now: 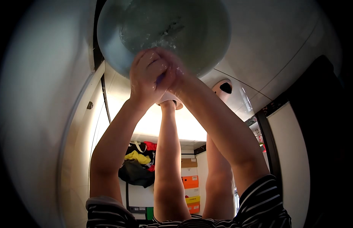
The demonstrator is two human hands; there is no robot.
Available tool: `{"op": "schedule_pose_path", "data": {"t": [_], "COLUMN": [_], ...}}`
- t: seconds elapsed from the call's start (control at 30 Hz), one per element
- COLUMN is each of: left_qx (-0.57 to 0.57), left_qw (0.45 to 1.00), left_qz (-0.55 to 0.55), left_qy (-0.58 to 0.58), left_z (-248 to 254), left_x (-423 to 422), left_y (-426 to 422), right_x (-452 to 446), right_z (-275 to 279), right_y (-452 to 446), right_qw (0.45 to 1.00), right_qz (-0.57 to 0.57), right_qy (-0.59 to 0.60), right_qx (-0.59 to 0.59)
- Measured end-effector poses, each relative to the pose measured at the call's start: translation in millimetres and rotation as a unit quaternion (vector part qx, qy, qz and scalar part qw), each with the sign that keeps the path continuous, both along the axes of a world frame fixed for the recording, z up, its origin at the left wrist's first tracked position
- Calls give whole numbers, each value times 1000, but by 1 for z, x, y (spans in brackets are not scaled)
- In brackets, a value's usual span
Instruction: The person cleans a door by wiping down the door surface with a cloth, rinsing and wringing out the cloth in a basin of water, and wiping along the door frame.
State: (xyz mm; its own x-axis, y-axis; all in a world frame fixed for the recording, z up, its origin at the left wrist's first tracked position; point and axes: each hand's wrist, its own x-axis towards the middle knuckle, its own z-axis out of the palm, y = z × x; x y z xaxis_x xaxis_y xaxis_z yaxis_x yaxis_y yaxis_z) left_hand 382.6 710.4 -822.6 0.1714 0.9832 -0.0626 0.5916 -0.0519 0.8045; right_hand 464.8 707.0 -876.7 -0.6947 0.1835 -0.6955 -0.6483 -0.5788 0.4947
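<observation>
In the head view, my left hand (146, 74) and my right hand (172, 70) are pressed together, wet, at the near rim of a large round basin (108, 38). The fingers of both are closed, curled around each other. A small purple-blue patch (160, 79) shows between the palms; I cannot make out what it belongs to. Water (199, 34) fills part of the basin, with splashes and ripples just beyond my fingertips. The right hand is partly smeared by motion and overlapped by the left.
Light slippers (222, 86) are on my feet below the basin, on a tiled floor (267, 72). A pale panel (43, 95) rises at the left. Behind my legs are a pile of clothes (138, 163) and stacked shoe boxes (190, 181). A white panel (290, 140) stands at the right.
</observation>
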Motion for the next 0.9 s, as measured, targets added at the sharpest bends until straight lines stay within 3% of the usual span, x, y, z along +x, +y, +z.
{"op": "schedule_pose_path", "data": {"t": [0.13,0.3,0.4,0.43,0.57,0.67,0.8,0.83,0.9], "left_qx": [-29,-285,-354,-363,-248,-245,-306,-324,-336], "left_qw": [997,933,876,857,903,880,841,786,739], "left_qz": [47,188,277,307,258,256,246,295,371], "left_qy": [-47,-109,-174,-201,-237,-317,-373,-436,-450], "left_z": [-5,0,-6,0,44,70,128,149,173], "left_x": [-1,2,2,2,0,8,16,20,21], "left_y": [1,-3,-26,-28,-33,-47,-43,-37,-30], "right_x": [-6,-2,9,12,35,49,67,70,78], "right_z": [7,34,28,32,70,114,176,189,219], "right_y": [-9,4,5,5,16,25,32,35,37], "right_qw": [986,962,863,877,919,950,975,977,975], "right_qz": [17,90,313,290,216,138,80,76,70], "right_qy": [-156,-253,-381,-367,-302,-241,-162,-149,-129], "right_qx": [-56,-38,113,114,135,147,130,135,169]}}
